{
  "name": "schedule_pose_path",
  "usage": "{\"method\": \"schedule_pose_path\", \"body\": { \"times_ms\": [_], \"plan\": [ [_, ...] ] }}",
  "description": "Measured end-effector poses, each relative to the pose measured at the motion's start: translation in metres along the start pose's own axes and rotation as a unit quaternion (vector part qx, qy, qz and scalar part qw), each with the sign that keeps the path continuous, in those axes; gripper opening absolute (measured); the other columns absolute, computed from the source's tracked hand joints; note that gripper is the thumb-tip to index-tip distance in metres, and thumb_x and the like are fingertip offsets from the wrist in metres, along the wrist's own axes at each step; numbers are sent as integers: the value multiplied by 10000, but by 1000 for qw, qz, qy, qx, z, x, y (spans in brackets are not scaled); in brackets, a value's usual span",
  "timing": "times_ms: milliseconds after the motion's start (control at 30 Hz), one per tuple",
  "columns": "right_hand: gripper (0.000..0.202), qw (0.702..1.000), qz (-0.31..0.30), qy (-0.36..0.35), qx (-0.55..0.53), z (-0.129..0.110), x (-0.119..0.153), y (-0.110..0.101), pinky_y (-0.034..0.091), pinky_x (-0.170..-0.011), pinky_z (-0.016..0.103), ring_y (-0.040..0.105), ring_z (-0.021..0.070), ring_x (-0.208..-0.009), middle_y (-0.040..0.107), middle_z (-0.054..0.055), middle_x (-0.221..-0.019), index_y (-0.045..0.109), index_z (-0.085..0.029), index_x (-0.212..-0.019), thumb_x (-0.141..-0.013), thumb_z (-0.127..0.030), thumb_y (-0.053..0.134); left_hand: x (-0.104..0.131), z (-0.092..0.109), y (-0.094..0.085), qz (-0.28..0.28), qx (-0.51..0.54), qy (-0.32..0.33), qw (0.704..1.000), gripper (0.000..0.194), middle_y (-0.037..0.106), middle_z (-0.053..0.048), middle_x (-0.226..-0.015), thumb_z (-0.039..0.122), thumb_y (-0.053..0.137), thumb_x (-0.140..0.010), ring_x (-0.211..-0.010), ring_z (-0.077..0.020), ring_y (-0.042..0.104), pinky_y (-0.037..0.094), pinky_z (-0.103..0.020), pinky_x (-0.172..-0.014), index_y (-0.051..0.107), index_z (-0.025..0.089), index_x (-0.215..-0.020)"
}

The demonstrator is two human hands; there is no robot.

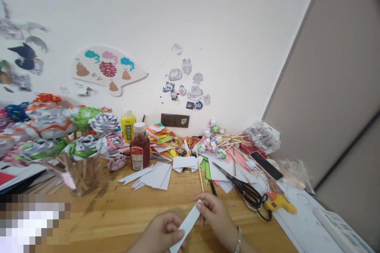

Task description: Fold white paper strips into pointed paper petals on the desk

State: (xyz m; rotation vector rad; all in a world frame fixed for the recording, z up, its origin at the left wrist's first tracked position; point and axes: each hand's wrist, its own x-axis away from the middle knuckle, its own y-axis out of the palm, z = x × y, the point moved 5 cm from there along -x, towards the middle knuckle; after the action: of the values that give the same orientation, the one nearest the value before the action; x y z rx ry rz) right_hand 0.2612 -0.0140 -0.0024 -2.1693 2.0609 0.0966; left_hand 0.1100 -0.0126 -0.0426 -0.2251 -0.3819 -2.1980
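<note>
A narrow white paper strip [190, 220] slants between my two hands over the wooden table. My left hand [164, 232] grips its lower part, thumb on top and fingers curled underneath. At the upper end, my right hand [216, 214] pinches the strip between thumb and fingers. A thin wooden stick [200, 172] runs down to the fingers of my right hand; whether they hold it too I cannot tell. Just beyond my hands lie cut white paper pieces [158, 176] and green paper strips [206, 169]. Black-handled scissors [242, 185] rest to the right of my right hand.
Paper flowers on sticks stand in a clear container [86, 176] at left. A red-brown bottle [139, 148] and a yellow bottle [128, 124] stand near the wall. Farther right are wrapped balls on sticks [211, 146], a phone [266, 166] and a yellow glue gun [280, 203].
</note>
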Motion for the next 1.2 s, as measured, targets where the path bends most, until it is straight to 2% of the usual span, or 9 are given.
{"method": "schedule_pose_path", "body": {
  "times_ms": [267,567,833,933,1067,1200],
  "plan": [
    [308,1000,7,10,14,3,0,-1,352,-411,199,455,92,-413,477,-55,-527,578,-149,-830,-729,-439,587,1,3,4,18,-11,-20,1000,651,656,14,-530,688,733,-415,-433,-146,619,414,-203,-398,447,181,-707],
    [302,1000,6,12,17,5,-2,-1,341,-407,199,453,93,-411,472,-57,-528,574,-148,-833,-724,-430,584,5,9,8,17,-19,-24,999,655,643,30,-528,674,746,-379,-433,-148,615,421,-219,-407,437,188,-691],
    [267,1000,-12,15,20,3,0,1,337,-418,198,448,91,-415,455,-67,-516,552,-160,-812,-739,-415,578,4,5,6,26,-30,10,999,602,652,12,-527,679,713,-466,-421,-142,601,393,-214,-397,427,195,-680],
    [280,999,-29,19,11,4,1,0,346,-434,197,452,93,-448,438,-76,-548,555,-168,-856,-702,-390,629,2,0,4,38,-49,14,998,622,643,10,-506,712,692,-445,-410,-150,594,386,-218,-387,424,197,-669],
    [434,997,-67,29,7,1,5,5,378,-512,217,513,116,-535,568,-42,-651,562,-174,-974,-601,-325,724,0,-4,3,36,-67,12,997,620,642,-1,-499,721,680,-450,-415,-157,594,379,-222,-399,433,195,-666],
    [390,993,-62,52,92,-3,9,10,398,-575,236,559,153,-609,652,-4,-704,648,-168,-925,-549,-209,742,0,-6,5,29,-56,35,997,555,630,19,-483,664,695,-518,-418,-150,591,376,-219,-425,429,201,-669]
  ]
}}
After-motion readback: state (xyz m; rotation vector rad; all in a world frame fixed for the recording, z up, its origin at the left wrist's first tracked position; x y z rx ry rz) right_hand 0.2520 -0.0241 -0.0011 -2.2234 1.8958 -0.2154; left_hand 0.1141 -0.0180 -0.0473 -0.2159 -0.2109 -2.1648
